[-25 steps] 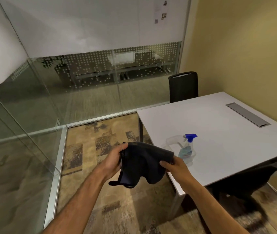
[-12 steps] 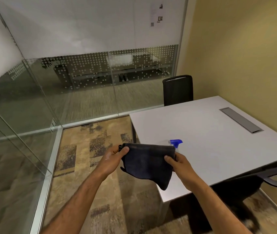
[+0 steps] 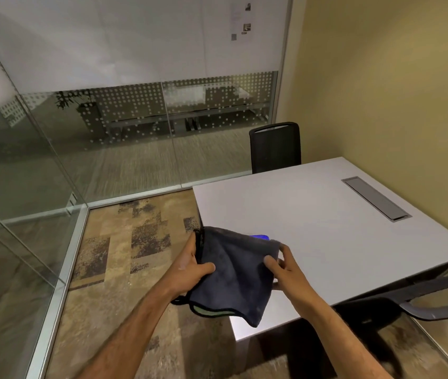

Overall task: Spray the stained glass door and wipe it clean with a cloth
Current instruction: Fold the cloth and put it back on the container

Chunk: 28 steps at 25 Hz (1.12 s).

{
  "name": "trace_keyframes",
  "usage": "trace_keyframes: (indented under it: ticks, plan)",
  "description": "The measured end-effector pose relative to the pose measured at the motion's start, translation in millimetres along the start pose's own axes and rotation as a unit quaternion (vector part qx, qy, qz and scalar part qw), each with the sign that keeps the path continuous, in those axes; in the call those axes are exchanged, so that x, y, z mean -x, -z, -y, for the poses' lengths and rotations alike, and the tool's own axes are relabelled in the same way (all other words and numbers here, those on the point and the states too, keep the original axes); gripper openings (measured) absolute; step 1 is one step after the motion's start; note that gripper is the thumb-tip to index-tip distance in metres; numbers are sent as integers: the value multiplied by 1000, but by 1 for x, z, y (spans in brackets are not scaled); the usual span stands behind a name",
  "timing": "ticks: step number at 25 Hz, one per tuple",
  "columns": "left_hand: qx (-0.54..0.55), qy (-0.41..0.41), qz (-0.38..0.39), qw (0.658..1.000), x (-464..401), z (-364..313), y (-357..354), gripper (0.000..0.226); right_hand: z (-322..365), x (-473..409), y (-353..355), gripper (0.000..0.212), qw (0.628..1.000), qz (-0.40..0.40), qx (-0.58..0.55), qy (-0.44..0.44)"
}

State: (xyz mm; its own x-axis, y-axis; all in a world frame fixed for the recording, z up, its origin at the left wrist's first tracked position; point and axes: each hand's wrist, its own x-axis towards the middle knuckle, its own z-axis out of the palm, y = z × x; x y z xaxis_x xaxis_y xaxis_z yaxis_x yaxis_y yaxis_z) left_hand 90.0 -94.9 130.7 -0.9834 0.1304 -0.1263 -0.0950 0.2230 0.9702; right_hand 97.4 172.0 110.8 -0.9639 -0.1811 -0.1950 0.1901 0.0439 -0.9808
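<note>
Hands gripping a dark cloth (image 3: 238,272) over the white table (image 3: 326,214) corner: my left hand (image 3: 190,269) pinches its left edge, my right hand (image 3: 285,272) its right; the spray bottle (image 3: 259,237) peeks blue behind.

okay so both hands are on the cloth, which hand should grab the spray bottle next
Probably the right hand: it holds the cloth on the table side, nearest the spray bottle peeking out behind. The left hand can hold the cloth.

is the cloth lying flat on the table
No, the cloth is held up between the left hand and right hand, hanging over the table edge.
</note>
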Motion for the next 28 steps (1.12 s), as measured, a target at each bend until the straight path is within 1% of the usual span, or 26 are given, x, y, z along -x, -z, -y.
trace_keyframes:
  ticks: [1, 2, 3, 4, 5, 6, 8, 10, 12, 13, 14, 15, 16, 17, 18, 19, 20, 22, 25, 28]
  plan:
    - [6, 7, 8, 1000, -8, 0, 0, 74, 2, -7, 6, 63, 1000, 0, -1, 1]
    - [17, 18, 15, 1000, -17, 0, 1, 88, 3, -15, 11, 85, 1000, -2, 3, 5]
    - [29, 30, 26, 999, -27, 0, 4, 104, 4, -24, 16, 103, 1000, 1, 8, 12]
    - [38, 39, 39, 998, -37, 0, 7, 119, 5, -31, 19, 114, 1000, 9, 16, 25]
    - [40, 43, 53, 997, -50, 0, 10, 125, 5, -40, 20, 118, 998, 21, 35, 43]
    - [36, 44, 67, 996, -62, -1, 14, 127, 6, -49, 19, 120, 995, 34, 72, 65]
    - [28, 39, 99, 994, -89, -4, 23, 129, 8, -68, 18, 115, 977, 57, 170, 120]
    - [21, 24, 135, 990, -118, -5, 31, 133, 14, -94, 20, 95, 956, 56, 235, 166]
    - [8, 36, 161, 986, -145, -7, 37, 141, 26, -120, 29, 74, 951, 14, 262, 160]
    - [-8, 46, 157, 986, -156, -7, 40, 145, 32, -131, 32, 67, 950, -16, 273, 153]
    - [-32, 54, 143, 988, -163, -8, 40, 148, 38, -141, 37, 59, 945, -39, 290, 149]
    - [-53, 61, 116, 990, -171, -9, 41, 145, 43, -152, 40, 50, 940, -52, 305, 146]
    - [-64, 62, 78, 993, -178, -10, 43, 136, 48, -161, 42, 42, 939, -59, 308, 145]
    - [-59, 54, 37, 996, -184, -10, 43, 121, 52, -168, 45, 35, 944, -60, 290, 143]
    - [-42, 43, 4, 998, -189, -10, 42, 108, 54, -176, 47, 29, 954, -57, 260, 139]
    - [-28, 32, -15, 999, -194, -11, 41, 101, 54, -184, 49, 24, 963, -52, 228, 135]
    - [-23, 22, -22, 999, -200, -11, 40, 102, 54, -193, 51, 20, 969, -48, 202, 131]
    - [-35, 8, 3, 999, -210, -10, 37, 103, 51, -210, 52, 16, 977, -51, 167, 120]
    - [-36, 33, 60, 997, -226, -4, 29, 84, 43, -236, 58, 21, 986, -45, 130, 91]
    - [-68, 72, 63, 993, -241, 5, 20, 70, 36, -260, 71, 28, 991, -37, 118, 59]
